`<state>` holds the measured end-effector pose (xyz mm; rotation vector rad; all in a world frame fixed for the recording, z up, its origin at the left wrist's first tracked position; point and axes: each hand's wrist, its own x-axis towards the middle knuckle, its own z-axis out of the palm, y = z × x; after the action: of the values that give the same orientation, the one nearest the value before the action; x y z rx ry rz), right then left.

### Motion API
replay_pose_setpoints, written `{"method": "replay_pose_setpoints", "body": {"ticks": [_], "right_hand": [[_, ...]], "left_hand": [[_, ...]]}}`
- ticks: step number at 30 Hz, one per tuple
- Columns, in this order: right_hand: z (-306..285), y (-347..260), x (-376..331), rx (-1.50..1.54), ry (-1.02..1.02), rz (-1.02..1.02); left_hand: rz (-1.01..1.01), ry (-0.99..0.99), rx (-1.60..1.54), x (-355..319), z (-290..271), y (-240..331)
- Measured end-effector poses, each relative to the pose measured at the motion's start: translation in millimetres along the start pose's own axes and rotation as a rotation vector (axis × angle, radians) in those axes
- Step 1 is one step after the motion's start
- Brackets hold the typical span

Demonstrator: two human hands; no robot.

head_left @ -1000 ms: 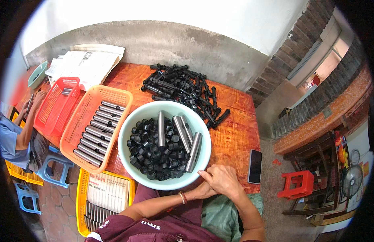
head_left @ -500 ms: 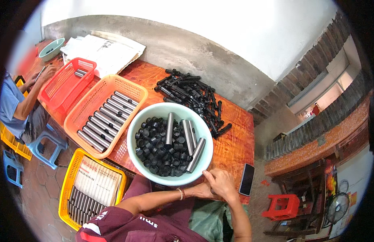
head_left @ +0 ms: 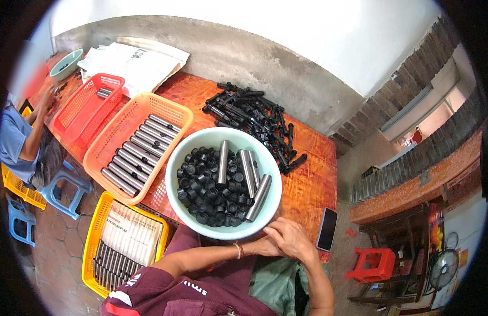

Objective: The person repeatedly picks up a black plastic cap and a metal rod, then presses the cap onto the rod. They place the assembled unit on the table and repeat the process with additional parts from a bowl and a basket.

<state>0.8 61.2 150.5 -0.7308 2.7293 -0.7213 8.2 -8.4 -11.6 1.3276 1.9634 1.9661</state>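
Hands (head_left: 286, 239) unmoved; bowl (head_left: 265, 210) holds three tubes (head_left: 247, 171).

The pale green bowl (head_left: 175, 158) crowds the near table edge, with the orange basket (head_left: 110, 139) touching its left and black tubes (head_left: 254, 118) piled behind. Bare wood (head_left: 307, 184) lies open right, toward the phone (head_left: 326, 229).

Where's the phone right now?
In the head view, the black phone lies at the wooden table's right near corner, just right of the right hand and the pale green bowl.
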Motion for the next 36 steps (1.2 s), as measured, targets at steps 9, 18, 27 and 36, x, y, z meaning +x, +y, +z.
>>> {"method": "replay_pose_setpoints", "body": {"ticks": [9, 18, 27, 36], "right_hand": [[2, -1, -3, -0.007, 0.105, 0.116], [4, -7, -1, 0.052, 0.206, 0.19], [17, -11, -4, 0.084, 0.415, 0.324], [65, 43, -36, 0.841, 0.991, 0.366]], "left_hand": [[-0.129, 0.298, -0.112, 9, 9, 22], [-0.189, 0.379, 0.009, 3, 21, 9], [-0.146, 0.475, 0.006, 3, 16, 26], [-0.311, 0.141, -0.119, -35, -45, 108]]}}
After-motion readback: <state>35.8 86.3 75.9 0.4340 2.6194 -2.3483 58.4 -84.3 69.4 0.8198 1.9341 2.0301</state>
